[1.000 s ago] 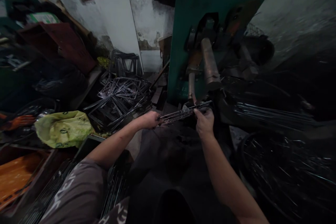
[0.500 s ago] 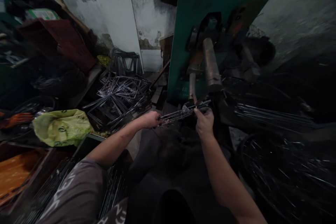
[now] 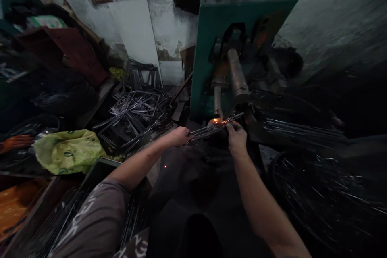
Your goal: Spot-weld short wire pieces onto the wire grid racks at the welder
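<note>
My left hand [image 3: 181, 136] is closed around the near end of a thin metal wire frame [image 3: 199, 132]. At the frame's other end my right hand [image 3: 236, 137] pinches the wires, just below the lower electrode arm [image 3: 217, 100] of a green spot welding machine [image 3: 201, 48]. An orange glow [image 3: 218, 121] shows on the wires beside my right fingertips, under that electrode. A thicker metal arm [image 3: 238, 73] of the machine juts out above. Exactly how the wires lie between my fingers is too dark to make out.
Left of the machine lies a heap of wire frames [image 3: 137, 107]. A yellow-green sack [image 3: 68, 151] and another person's hand [image 3: 18, 143] are at far left. A dark tub [image 3: 279, 185] with shiny wire pieces stands right, near a bundle of rods [image 3: 302, 129].
An orange glow has appeared on the wires under the electrode, and a small spark shows lower left. The red lamp on the machine is now in full view. Both hands keep their hold.
</note>
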{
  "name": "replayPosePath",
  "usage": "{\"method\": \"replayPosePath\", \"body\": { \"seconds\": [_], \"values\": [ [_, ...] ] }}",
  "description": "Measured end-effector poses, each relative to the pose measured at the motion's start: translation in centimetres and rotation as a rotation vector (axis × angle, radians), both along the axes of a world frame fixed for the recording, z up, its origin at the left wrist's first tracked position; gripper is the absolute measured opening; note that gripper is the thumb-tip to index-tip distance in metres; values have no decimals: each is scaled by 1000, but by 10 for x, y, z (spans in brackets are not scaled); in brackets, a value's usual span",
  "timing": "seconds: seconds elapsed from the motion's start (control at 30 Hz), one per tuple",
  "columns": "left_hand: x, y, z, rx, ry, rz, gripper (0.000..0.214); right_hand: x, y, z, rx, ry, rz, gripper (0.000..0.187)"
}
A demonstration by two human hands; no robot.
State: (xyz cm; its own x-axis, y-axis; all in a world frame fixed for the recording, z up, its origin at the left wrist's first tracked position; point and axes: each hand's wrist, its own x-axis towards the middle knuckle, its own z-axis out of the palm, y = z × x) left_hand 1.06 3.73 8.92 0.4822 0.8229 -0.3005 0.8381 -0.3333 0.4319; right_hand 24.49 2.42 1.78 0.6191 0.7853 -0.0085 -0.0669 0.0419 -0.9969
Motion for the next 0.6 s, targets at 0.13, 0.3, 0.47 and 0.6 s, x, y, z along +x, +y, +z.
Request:
{"method": "replayPosePath", "body": {
  "seconds": [0.13, 0.3, 0.47, 0.6],
  "values": [
    [5, 4, -5, -40, -26, 7, 32, 8, 1, -1, -11, -1, 6, 42],
    [4, 6, -9, -101, -88, 19, 33, 6, 10, -1, -33, -31, 1, 45],
    [-2, 7, -9, -159, -125, 49, 33, 8, -33, 16, -130, -248, 133, 42],
    [-14, -5, -11, -192, -216, 26, 35, 72, -160, 20, -337, -616, 287, 30]
  ]
}}
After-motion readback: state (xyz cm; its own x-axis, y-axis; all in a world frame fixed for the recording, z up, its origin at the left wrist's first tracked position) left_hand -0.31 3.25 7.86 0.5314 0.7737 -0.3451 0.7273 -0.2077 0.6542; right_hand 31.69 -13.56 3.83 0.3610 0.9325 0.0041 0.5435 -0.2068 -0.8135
